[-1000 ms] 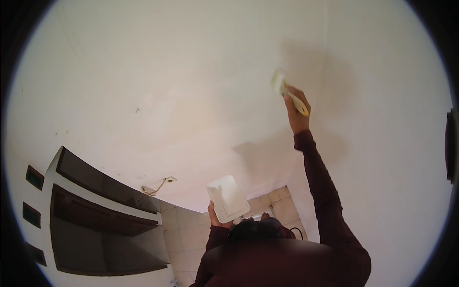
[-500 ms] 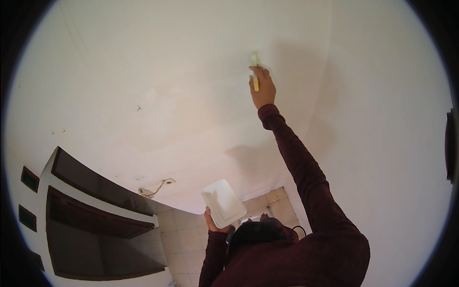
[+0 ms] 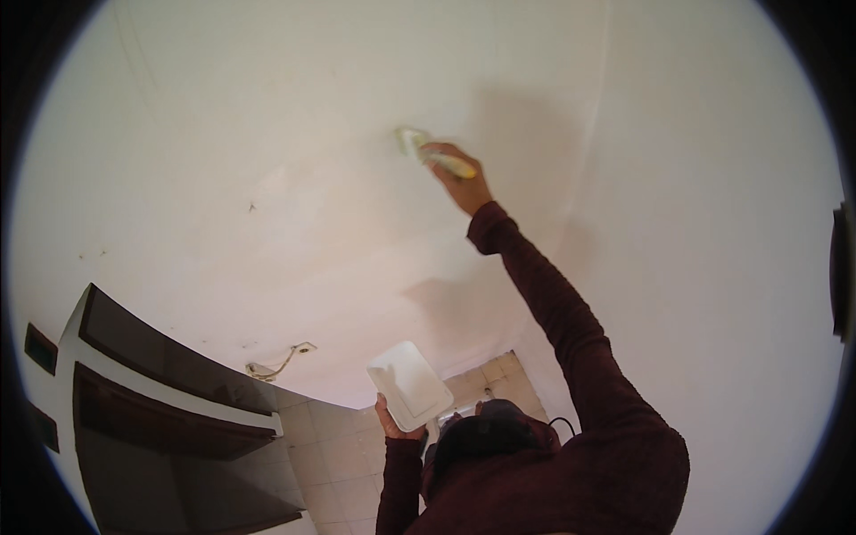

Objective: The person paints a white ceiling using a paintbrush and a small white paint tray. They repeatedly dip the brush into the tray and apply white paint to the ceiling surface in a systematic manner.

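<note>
My right hand (image 3: 468, 185) is raised high, closed round the yellow handle of a paintbrush (image 3: 456, 166). The brush's pale head is slightly blurred and appears to touch the off-white wall (image 3: 294, 134). Lower down, my left hand (image 3: 392, 423) grips a shallow white rectangular tray (image 3: 408, 389) by its near left edge. The tray is tilted, and a darker patch, shadow or liquid, shows inside it; I cannot tell which. Maroon sleeves cover both my arms.
A fixture with a loose cable (image 3: 290, 358) is on the lower wall. Dark brown-framed openings (image 3: 169, 419) stand at the lower left, beside a tiled floor (image 3: 334, 459). A wall corner runs up to the right of my raised arm, and a dark object (image 3: 838, 272) juts in at the far right.
My right hand has swung the paintbrush left and slightly down along the wall, tilting its head leftward. The tray in my left hand sits slightly lower and further left in view.
</note>
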`<state>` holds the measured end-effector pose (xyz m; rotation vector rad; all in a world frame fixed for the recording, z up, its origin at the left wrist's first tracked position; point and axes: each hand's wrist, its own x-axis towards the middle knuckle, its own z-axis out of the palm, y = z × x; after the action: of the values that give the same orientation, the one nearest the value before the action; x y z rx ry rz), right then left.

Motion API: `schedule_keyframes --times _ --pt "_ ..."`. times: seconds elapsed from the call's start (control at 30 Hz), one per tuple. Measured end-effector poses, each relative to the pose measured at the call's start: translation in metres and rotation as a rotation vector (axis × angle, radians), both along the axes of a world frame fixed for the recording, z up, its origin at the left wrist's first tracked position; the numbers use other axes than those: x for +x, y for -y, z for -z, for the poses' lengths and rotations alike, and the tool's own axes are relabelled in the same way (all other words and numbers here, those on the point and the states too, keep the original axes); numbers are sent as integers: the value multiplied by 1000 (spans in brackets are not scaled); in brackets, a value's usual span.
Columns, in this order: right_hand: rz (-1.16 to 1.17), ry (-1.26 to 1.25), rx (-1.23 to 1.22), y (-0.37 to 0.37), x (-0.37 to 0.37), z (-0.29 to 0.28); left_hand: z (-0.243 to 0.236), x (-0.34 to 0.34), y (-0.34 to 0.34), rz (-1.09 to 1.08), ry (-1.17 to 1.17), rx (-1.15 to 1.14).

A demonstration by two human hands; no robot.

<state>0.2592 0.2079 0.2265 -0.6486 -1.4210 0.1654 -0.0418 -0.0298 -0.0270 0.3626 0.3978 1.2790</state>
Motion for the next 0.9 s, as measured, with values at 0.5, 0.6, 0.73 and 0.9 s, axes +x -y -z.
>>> schedule_keyframes --times 0.5,0.6,0.73,0.9 --pt "48 -323 -370 138 128 -25 -51 47 -29 107 115 21" --pt "-107 -177 -559 180 99 -44 -62 77 -45 213 176 49" --pt "-241 122 -741 196 50 -55 -75 110 -66 202 135 104" --pt "-96 523 -715 170 29 -32 -95 145 -83 284 157 110"
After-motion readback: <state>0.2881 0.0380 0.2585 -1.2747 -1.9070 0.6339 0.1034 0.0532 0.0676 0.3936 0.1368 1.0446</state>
